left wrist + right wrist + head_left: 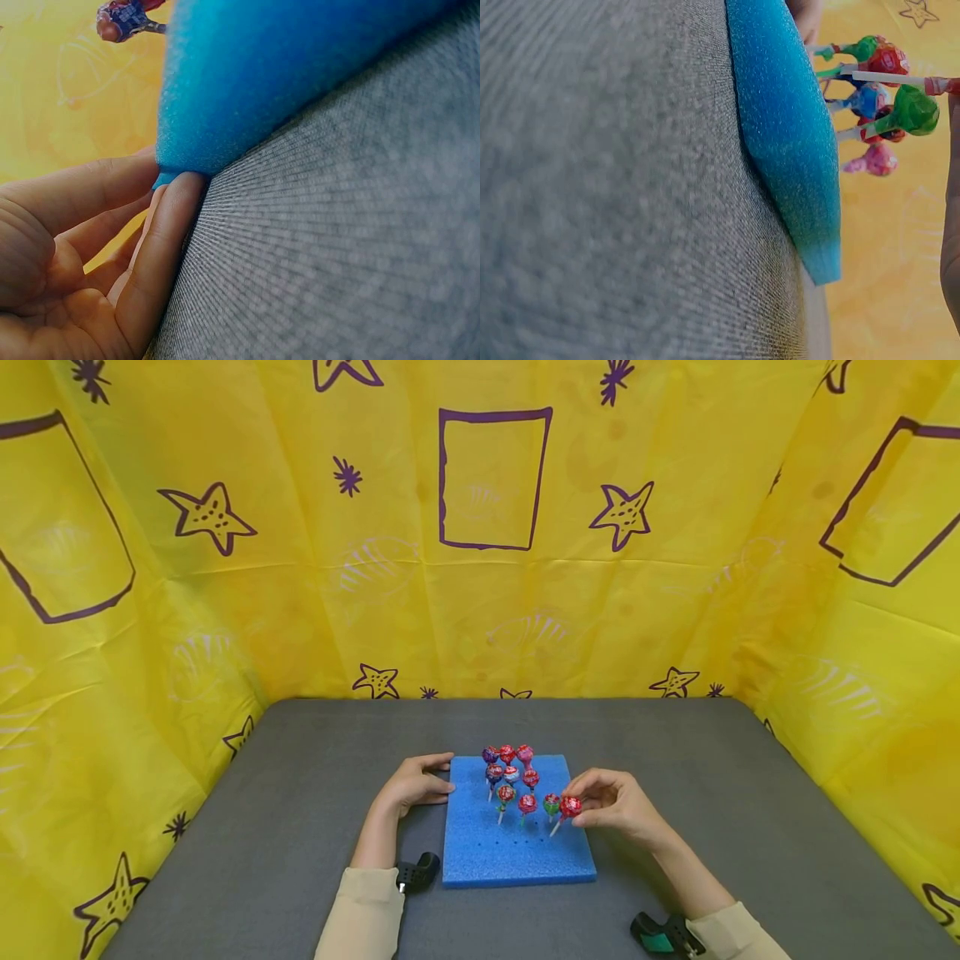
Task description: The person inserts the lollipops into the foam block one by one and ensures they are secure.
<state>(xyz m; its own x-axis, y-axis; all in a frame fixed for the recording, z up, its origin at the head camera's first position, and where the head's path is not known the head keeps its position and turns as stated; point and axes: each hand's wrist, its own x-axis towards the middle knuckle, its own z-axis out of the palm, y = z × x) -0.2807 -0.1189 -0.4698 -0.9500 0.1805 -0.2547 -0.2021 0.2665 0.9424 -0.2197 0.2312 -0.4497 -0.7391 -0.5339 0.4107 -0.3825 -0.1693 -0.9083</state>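
A blue foam board (517, 863) lies on the table with several wrapped lollipops standing in it on their sticks. At its left side my left hand (417, 783) holds the edge; in the left wrist view, the fingertips (187, 196) pinch the foam close to the table. Over the board's right side, my right hand (617, 806) pinches a red-wrapped lollipop (571, 807) by its head, its white stick slanting down to the left. That stick (889, 77) shows above the foam in the right wrist view. Right beside the held lollipop stands a green one (551, 804).
Small holes (514, 842) run in a row across the nearer part of the board. Grey cloth covers the table (337, 735). Yellow patterned curtains (480, 610) close off the back and both sides. Each wrist wears a black band (420, 872).
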